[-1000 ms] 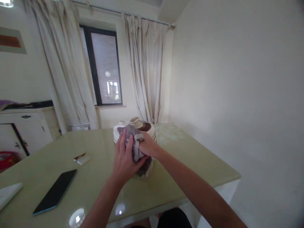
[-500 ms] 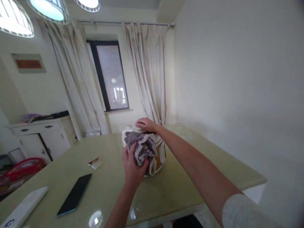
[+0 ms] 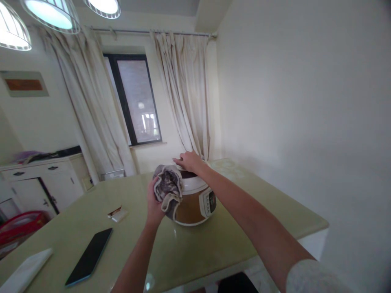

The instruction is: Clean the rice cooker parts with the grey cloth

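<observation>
A white and tan rice cooker (image 3: 195, 205) with a small control panel stands on the pale green table (image 3: 214, 244). My left hand (image 3: 154, 205) is closed on a grey and white cloth (image 3: 168, 189) and presses it against the cooker's left side. On the cooker's lid rests my right hand (image 3: 189, 160), fingers stretched out flat, palm down.
A dark phone (image 3: 89, 256) lies on the table at the left, a white object (image 3: 24, 270) near the left edge and a small packet (image 3: 117, 213) farther back. A white cabinet (image 3: 45, 183) and a red basket (image 3: 18, 228) stand at left. Curtains and a window are behind.
The cooker has turned so its control panel faces right. The cloth in my left hand has moved up and to the cooker's left side. My right hand stays on the lid.
</observation>
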`<state>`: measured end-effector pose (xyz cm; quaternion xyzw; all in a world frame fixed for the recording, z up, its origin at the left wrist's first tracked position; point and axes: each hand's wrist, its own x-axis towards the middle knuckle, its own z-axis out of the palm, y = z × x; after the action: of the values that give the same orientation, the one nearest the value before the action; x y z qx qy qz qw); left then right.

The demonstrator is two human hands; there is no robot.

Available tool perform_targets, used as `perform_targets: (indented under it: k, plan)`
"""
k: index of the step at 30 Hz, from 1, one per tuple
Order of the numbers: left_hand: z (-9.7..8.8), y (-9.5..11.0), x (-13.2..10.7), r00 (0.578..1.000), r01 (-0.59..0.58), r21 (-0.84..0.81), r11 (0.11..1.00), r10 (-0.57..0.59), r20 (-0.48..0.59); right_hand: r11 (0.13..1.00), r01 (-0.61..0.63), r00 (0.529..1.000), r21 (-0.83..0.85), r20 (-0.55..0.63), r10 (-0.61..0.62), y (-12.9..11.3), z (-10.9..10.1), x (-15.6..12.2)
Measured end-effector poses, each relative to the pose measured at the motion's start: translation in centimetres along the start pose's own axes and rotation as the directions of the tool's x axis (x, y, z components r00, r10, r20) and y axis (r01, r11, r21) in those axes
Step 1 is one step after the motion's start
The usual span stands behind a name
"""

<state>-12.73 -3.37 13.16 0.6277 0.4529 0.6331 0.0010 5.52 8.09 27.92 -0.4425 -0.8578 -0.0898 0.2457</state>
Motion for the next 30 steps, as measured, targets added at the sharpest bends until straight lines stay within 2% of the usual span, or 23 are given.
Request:
perform_targets:
  k: [4, 7, 9, 12, 15, 17, 19, 21, 24, 27, 29, 30]
  plan:
    - [1.1, -1.7, 2.1, 1.000, 0.019, -0.093, 0.995, -0.020, -0.008, 0.984, -0.126, 0.992, -0.129, -0.039, 0.121, 1.6, -1.3, -2.7]
    - [2.3, -2.0, 3.8, 0.996, 0.081, -0.148, 0.986, -0.076, 0.038, 0.965, -0.109, 0.994, -0.240, -0.053, 0.099, 3.3, -2.5, -4.3]
    - [2.7, -1.1, 4.7, 0.990, 0.117, -0.139, 0.983, -0.105, 0.092, 0.959, -0.071, 0.997, -0.275, -0.046, 0.061, 4.6, -3.1, -4.9]
    - [2.9, 2.2, 5.4, 0.983, 0.009, -0.038, 0.999, -0.002, 0.182, 0.971, -0.018, 1.000, -0.240, -0.017, 0.014, 6.7, -3.3, -4.8]
    - [3.5, 6.9, 5.6, 0.950, -0.189, 0.213, 0.959, 0.124, 0.285, 0.999, 0.017, 1.000, -0.042, 0.007, -0.017, 8.5, -2.7, -4.6]
    - [4.4, 9.6, 6.2, 0.930, -0.232, 0.342, 0.911, 0.104, 0.353, 0.995, 0.018, 1.000, 0.098, 0.011, -0.019, 9.3, -2.3, -4.6]
    - [5.5, 10.9, 7.5, 0.907, -0.217, 0.367, 0.904, 0.048, 0.418, 0.988, -0.005, 1.000, 0.155, 0.009, 0.004, 9.6, -2.0, -4.7]
    - [6.3, 10.7, 9.3, 0.884, -0.144, 0.346, 0.927, -0.037, 0.467, 0.986, -0.033, 0.999, 0.166, 0.001, 0.033, 9.6, -1.8, -4.8]
    - [6.3, 8.6, 12.3, 0.883, -0.008, 0.377, 0.926, -0.171, 0.438, 0.979, -0.049, 0.999, 0.198, -0.012, 0.052, 9.3, -1.7, -5.0]
    - [4.8, 6.6, 13.9, 0.847, -0.023, 0.363, 0.932, -0.175, 0.502, 0.975, -0.046, 0.998, 0.216, -0.026, 0.053, 9.2, -1.6, -5.1]
    - [3.4, 6.4, 13.3, 0.821, -0.065, 0.341, 0.938, -0.144, 0.552, 0.975, -0.049, 0.998, 0.218, -0.035, 0.058, 9.1, -1.6, -5.1]
    - [2.7, 6.6, 12.4, 0.821, -0.086, 0.352, 0.932, -0.134, 0.555, 0.974, -0.050, 0.997, 0.219, -0.038, 0.060, 9.1, -1.7, -5.1]
